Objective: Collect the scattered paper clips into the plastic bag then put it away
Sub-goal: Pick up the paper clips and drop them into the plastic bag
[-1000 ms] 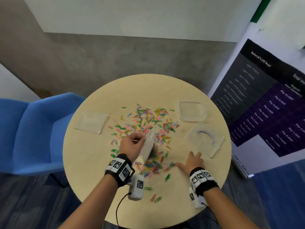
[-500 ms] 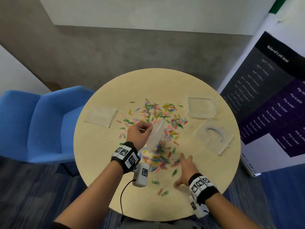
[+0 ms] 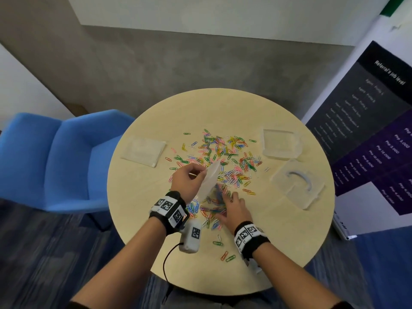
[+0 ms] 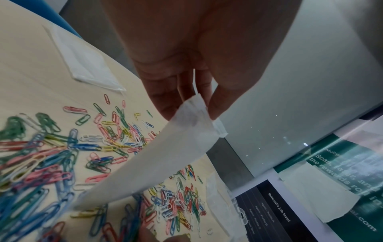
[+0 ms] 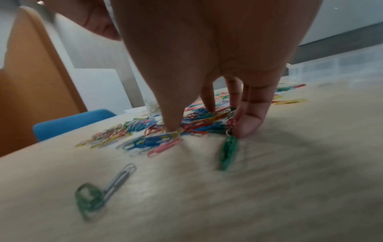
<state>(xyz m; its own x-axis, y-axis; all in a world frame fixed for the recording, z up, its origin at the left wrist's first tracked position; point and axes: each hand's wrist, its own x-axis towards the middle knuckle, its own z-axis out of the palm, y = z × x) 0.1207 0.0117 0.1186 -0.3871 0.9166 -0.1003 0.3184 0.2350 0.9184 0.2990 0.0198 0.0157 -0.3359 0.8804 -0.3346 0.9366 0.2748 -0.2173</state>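
Left fingers [image 4: 215, 104] pinch the plastic bag [image 4: 157, 163], right fingers [image 5: 251, 117] spread on blurred paper clips [image 3: 225, 157].

Your right hand [image 3: 234, 207] covers part of the heap of paper clips [image 3: 223, 157], so from the head view you cannot count what lies under its palm. The plastic bag [image 3: 209, 181] is translucent and hides the clips behind it; whether any sit inside it cannot be told. In the right wrist view everything is smeared by blur: the green clip [image 5: 228, 152] near your fingertips [image 5: 248, 124] has no clear outline, and contact with it is uncertain. The poster [image 3: 367, 130] is cut off by the right edge, and its smaller lines are too small to read. Your lap hides the near rim of the table [image 3: 289, 253].
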